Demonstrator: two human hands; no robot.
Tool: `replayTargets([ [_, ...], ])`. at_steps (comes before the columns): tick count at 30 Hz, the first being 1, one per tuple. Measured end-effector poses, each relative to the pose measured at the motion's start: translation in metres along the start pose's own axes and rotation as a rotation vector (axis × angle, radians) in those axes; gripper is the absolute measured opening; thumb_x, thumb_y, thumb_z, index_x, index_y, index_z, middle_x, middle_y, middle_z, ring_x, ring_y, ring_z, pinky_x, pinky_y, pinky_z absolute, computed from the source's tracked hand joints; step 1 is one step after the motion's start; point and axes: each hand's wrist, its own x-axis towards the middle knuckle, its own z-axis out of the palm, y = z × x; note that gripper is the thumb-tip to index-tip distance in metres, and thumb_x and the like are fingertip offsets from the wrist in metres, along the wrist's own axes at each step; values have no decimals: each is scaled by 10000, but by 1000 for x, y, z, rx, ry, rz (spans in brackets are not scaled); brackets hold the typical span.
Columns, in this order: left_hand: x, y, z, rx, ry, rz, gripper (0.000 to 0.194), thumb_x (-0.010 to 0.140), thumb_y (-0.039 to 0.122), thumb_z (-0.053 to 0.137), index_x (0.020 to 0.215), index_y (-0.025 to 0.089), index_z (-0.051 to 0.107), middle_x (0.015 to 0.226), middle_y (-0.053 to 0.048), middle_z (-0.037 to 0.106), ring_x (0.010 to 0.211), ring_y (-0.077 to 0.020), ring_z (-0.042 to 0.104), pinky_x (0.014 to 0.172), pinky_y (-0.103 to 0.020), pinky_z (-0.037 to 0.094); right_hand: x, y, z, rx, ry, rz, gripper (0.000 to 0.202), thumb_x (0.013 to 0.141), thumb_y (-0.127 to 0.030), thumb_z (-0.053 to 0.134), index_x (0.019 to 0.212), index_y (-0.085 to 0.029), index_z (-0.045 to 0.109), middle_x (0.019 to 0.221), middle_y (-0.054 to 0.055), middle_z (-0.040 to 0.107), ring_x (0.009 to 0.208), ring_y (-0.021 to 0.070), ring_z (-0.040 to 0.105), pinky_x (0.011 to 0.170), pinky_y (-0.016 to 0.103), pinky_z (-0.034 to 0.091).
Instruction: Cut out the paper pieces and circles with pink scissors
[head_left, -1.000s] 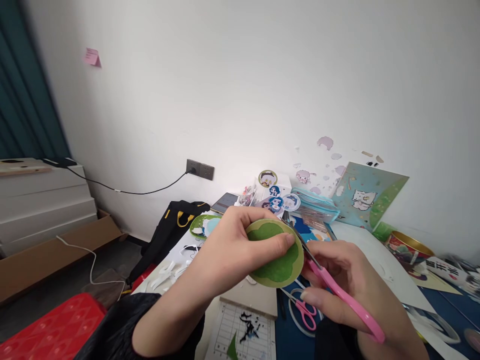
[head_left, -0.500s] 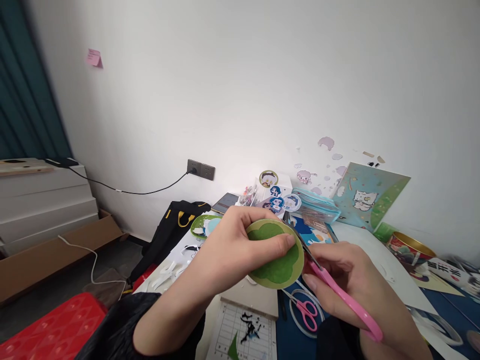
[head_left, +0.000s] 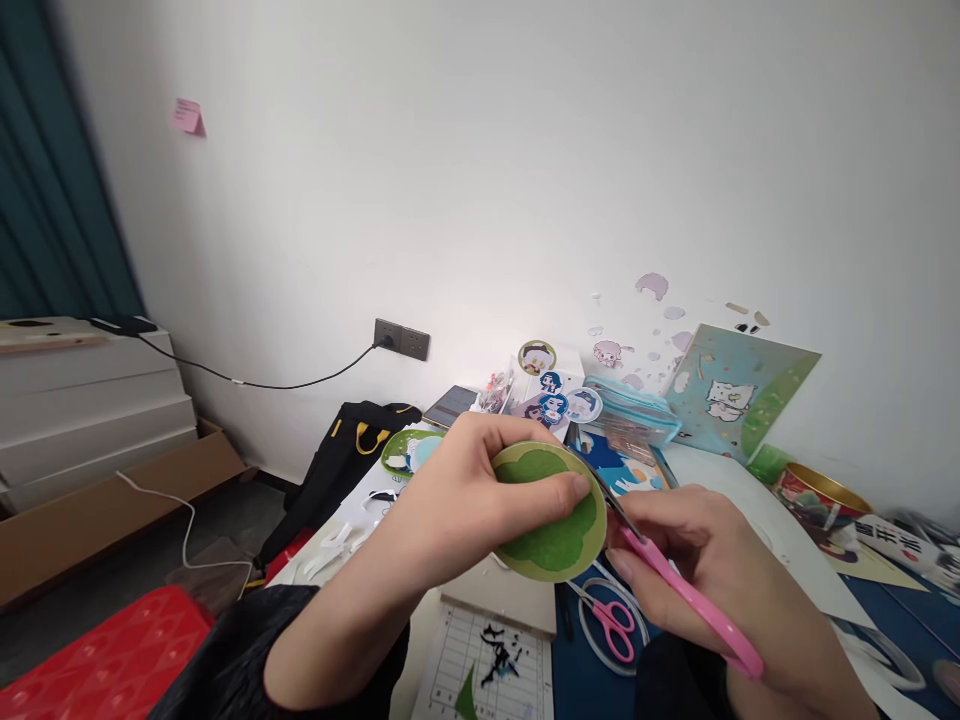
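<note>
Between thumb and fingers, my left hand (head_left: 480, 500) pinches a round green paper cutout (head_left: 551, 545) with a darker wavy shape inside a pale rim. My right hand (head_left: 697, 570) is closed around pink-handled scissors (head_left: 679, 590), whose blades lie along the right edge of the cutout. The fingers inside the handle loops are partly hidden. Below the cutout, a second pair of small pink scissors (head_left: 615, 630) rests near a ring of clear tape. Black scraps (head_left: 501, 655) and a green sliver (head_left: 466, 695) lie on a gridded sheet (head_left: 525, 690).
Character stickers (head_left: 553, 408) and a clear zip pouch (head_left: 637, 415) stand at the back by the wall. A green picture card (head_left: 750, 385) leans at right beside a round tin (head_left: 821, 495). White paper scraps (head_left: 334, 545), a black bag (head_left: 330, 450) and a red stool (head_left: 112, 660) are at left.
Very little differs. The cutout has dipped slightly, and the scissor blades have shifted a little along its right edge.
</note>
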Motion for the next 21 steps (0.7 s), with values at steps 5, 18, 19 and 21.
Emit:
replayTargets([
  [5, 1, 0, 0, 8, 3, 0, 178, 735, 296, 703, 693, 128, 661, 633, -20, 642, 573, -119, 552, 533, -212, 439, 0, 1, -2, -25, -6, -14, 277, 779, -117, 481, 581, -220, 317, 546, -68, 256, 485, 96, 262, 443, 256, 204],
  [18, 4, -4, 3, -119, 56, 58, 186, 745, 298, 717, 673, 140, 649, 593, 20, 609, 533, -80, 537, 485, -161, 421, -1, 3, 0, 72, 80, 32, 200, 742, -145, 540, 606, -214, 411, 562, -64, 304, 507, 107, 283, 443, 230, 265],
  [19, 4, -4, 3, -102, 59, 56, 183, 743, 297, 715, 678, 139, 652, 601, 13, 616, 538, -87, 542, 488, -169, 423, 0, 1, 1, 136, 60, 21, 181, 738, -165, 554, 618, -213, 429, 563, -65, 310, 509, 109, 288, 446, 231, 268],
  [21, 3, -3, 3, -68, 57, 45, 193, 746, 312, 704, 690, 133, 655, 622, -11, 636, 554, -110, 558, 508, -199, 437, 2, -1, 2, 244, 25, 7, 161, 730, -193, 584, 642, -212, 450, 573, -67, 321, 518, 111, 293, 454, 232, 271],
])
